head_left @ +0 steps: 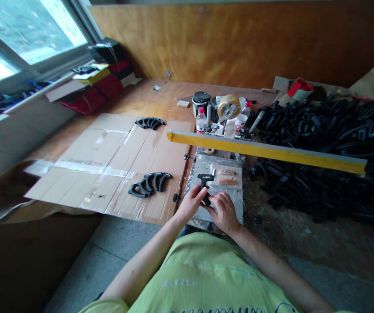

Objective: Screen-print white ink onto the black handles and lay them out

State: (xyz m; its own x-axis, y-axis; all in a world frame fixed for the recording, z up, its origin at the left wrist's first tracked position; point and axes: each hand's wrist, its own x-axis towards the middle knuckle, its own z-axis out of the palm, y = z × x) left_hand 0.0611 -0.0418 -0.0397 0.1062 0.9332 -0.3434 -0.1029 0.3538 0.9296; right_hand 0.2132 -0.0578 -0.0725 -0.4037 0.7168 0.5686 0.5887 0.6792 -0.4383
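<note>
Between both hands is a black T-shaped part, perhaps a plastic handle, with pale lettering on its crosspiece. My left hand grips its stem from the left, thumb on top. From the right, my right hand has its fingers closed around the lower end, which they partly hide. Both are over a grey metal plate with wood-coloured blocks on it. Left of my hands, a fanned row of curved black parts lies on flattened cardboard; a second row lies farther back.
A long yellow-sided bar crosses above the plate. Behind it stand a tape roll, a red-capped bottle and a dark can. A large heap of black parts fills the right side. Red boxes sit by the window.
</note>
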